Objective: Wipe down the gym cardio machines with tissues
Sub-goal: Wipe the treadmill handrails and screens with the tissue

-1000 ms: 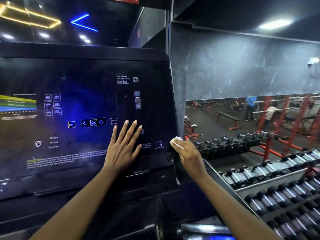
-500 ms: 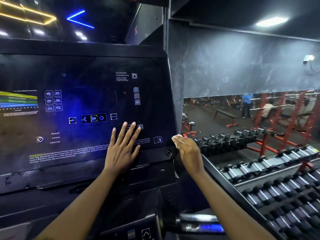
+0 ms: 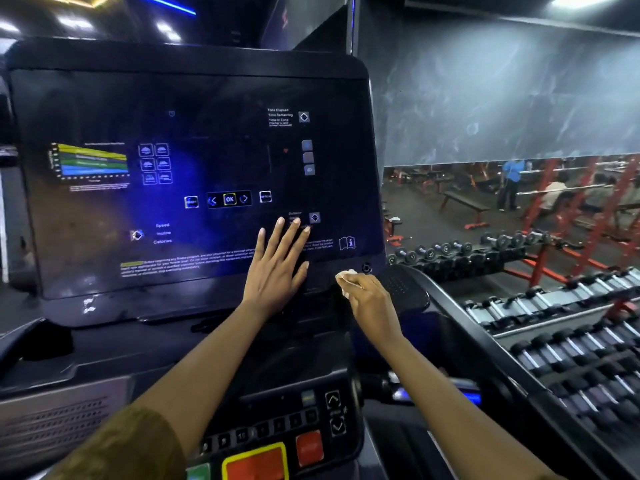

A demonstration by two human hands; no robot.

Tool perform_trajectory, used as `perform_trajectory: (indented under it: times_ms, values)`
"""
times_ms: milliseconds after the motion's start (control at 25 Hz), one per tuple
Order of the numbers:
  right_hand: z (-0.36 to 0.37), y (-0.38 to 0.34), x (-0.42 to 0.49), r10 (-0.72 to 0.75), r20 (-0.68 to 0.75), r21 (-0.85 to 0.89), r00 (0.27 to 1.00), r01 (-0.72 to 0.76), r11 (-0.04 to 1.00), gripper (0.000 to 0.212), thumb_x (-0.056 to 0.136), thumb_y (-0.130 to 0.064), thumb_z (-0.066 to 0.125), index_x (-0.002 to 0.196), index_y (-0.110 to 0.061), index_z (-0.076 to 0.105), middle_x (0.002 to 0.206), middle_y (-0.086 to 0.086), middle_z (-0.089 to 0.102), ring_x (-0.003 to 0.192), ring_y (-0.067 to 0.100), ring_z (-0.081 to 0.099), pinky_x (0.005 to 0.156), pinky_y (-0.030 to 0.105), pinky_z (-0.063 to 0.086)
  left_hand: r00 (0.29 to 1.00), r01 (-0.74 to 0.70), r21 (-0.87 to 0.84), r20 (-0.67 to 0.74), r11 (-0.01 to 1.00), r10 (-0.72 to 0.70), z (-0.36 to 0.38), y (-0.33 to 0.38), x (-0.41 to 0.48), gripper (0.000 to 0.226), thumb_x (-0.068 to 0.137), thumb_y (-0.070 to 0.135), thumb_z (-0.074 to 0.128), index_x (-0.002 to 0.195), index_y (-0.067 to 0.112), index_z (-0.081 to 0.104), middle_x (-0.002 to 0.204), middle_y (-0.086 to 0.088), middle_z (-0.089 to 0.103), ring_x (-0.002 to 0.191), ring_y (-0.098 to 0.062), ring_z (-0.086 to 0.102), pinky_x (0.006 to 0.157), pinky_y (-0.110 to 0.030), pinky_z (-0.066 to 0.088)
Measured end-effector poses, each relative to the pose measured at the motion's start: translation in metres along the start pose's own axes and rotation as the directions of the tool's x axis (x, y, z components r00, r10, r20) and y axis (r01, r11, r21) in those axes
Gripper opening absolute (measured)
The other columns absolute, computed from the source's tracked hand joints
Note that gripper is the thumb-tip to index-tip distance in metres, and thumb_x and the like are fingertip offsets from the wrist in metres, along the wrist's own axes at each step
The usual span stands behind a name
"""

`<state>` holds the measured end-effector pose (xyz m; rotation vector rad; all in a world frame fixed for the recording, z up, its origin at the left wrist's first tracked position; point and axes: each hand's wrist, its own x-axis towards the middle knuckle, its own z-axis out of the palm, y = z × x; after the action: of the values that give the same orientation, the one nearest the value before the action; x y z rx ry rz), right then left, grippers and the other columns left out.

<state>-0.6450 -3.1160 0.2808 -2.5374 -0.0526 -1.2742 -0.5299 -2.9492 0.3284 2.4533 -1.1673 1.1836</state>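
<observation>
Flat, left hand point(image 3: 277, 271) braces console point(image 3: 194, 77); right hand point(image 3: 372, 303) pinches tissue point(image 3: 346, 276) at its edge.

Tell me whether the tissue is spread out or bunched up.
Bunched up: the tissue pokes out as a small white wad from the gripping right hand.

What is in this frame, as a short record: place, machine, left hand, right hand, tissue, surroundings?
place: dim gym
machine: console, a dark panel with lit icons; keypad with red buttons below it
left hand: flat on the console's lower right, fingers straight
right hand: grips the tissue at the console's lower right corner
tissue: white, crumpled, mostly hidden by the fingers
surroundings: dumbbell racks to the right; people far back
</observation>
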Motion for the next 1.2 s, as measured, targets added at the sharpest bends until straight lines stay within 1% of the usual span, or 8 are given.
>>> perform_trajectory:
  times_ms: [160, 280, 480, 600, 720, 840, 1040, 1200]
  values:
    - [-0.008, -0.035, 0.011, 0.030, 0.070, 0.152, 0.997, -0.040, 0.987, 0.029, 0.080, 0.006, 0.063, 0.104, -0.008, 0.071, 0.104, 0.006, 0.069, 0.096, 0.020, 0.065, 0.093, 0.009, 0.040, 0.998, 0.001, -0.094, 0.059, 0.996, 0.004, -0.036, -0.020, -0.034, 0.059, 0.092, 0.039, 0.034, 0.146, 0.015, 0.034, 0.153, -0.008, 0.034, 0.143, -0.028, 0.022, 0.118, -0.048, 0.011]
    - [-0.023, -0.072, 0.009, 0.097, 0.031, 0.283, 0.995, -0.102, 0.954, 0.024, 0.083, 0.001, 0.064, 0.103, -0.008, 0.072, 0.102, 0.003, 0.070, 0.095, 0.011, 0.065, 0.088, 0.016, 0.048, 0.981, 0.149, -0.252, 0.161, 0.956, -0.111, -0.074, -0.036, -0.072, 0.064, 0.089, 0.046, 0.029, 0.144, 0.015, 0.040, 0.151, -0.007, 0.037, 0.143, -0.029, 0.025, 0.117, -0.050, 0.014]
    - [-0.043, -0.147, -0.032, 0.165, 0.093, 0.421, 0.982, -0.189, 0.887, 0.028, 0.081, 0.005, 0.063, 0.104, -0.011, 0.072, 0.101, -0.010, 0.065, 0.097, -0.008, 0.057, 0.087, 0.005, 0.041, 0.899, 0.324, -0.433, 0.418, 0.841, -0.131, -0.121, -0.033, -0.163, 0.075, 0.081, 0.068, 0.025, 0.145, 0.029, 0.030, 0.153, 0.002, 0.030, 0.145, -0.012, 0.015, 0.117, -0.035, 0.002]
    - [-0.049, -0.179, -0.060, 0.258, 0.101, 0.437, 0.961, -0.276, 0.856, 0.028, 0.082, 0.003, 0.063, 0.102, -0.013, 0.072, 0.100, -0.014, 0.064, 0.095, -0.015, 0.055, 0.084, 0.002, 0.039, 0.883, 0.387, -0.466, 0.435, 0.796, -0.174, -0.144, -0.035, -0.210, 0.081, 0.076, 0.084, 0.026, 0.141, 0.036, 0.027, 0.151, 0.008, 0.031, 0.142, -0.006, 0.016, 0.118, -0.037, 0.004]
    - [-0.044, -0.207, -0.083, 0.306, 0.145, 0.434, 0.941, -0.339, 0.835, 0.028, 0.083, 0.001, 0.063, 0.103, -0.015, 0.072, 0.101, -0.010, 0.068, 0.096, -0.009, 0.057, 0.085, 0.003, 0.040, 0.874, 0.404, -0.410, 0.435, 0.817, -0.214, -0.158, -0.042, -0.247, 0.098, 0.067, 0.088, 0.039, 0.145, 0.030, 0.028, 0.149, 0.012, 0.028, 0.143, -0.010, 0.018, 0.116, -0.040, 0.007]
    - [-0.019, -0.242, -0.096, 0.222, 0.137, 0.391, 0.965, -0.259, 0.883, 0.028, 0.079, -0.002, 0.059, 0.102, -0.012, 0.073, 0.101, -0.002, 0.070, 0.094, 0.004, 0.059, 0.089, 0.007, 0.040, 0.871, 0.371, -0.366, 0.455, 0.853, -0.184, -0.157, -0.049, -0.267, 0.116, 0.056, 0.080, 0.057, 0.150, 0.023, 0.020, 0.154, 0.009, 0.020, 0.144, -0.010, 0.015, 0.116, -0.045, 0.010]
    - [0.031, -0.273, -0.122, -0.013, 0.183, 0.222, 0.983, -0.029, 0.975, 0.030, 0.080, -0.003, 0.057, 0.106, -0.007, 0.070, 0.106, 0.005, 0.068, 0.099, 0.019, 0.058, 0.091, 0.027, 0.045, 0.874, 0.319, -0.338, 0.465, 0.886, -0.137, -0.149, -0.057, -0.278, 0.131, 0.051, 0.056, 0.084, 0.152, 0.018, 0.008, 0.158, 0.004, 0.014, 0.146, -0.010, 0.012, 0.116, -0.046, 0.013]
    - [0.029, -0.256, -0.127, -0.011, 0.133, 0.145, 0.991, -0.009, 0.989, 0.031, 0.079, 0.001, 0.066, 0.108, -0.006, 0.069, 0.108, 0.004, 0.068, 0.101, 0.020, 0.059, 0.094, 0.024, 0.043, 0.884, 0.318, -0.341, 0.445, 0.885, -0.146, -0.148, -0.056, -0.277, 0.126, 0.052, 0.061, 0.077, 0.151, 0.021, 0.009, 0.157, 0.003, 0.017, 0.146, -0.008, 0.009, 0.119, -0.039, 0.007]
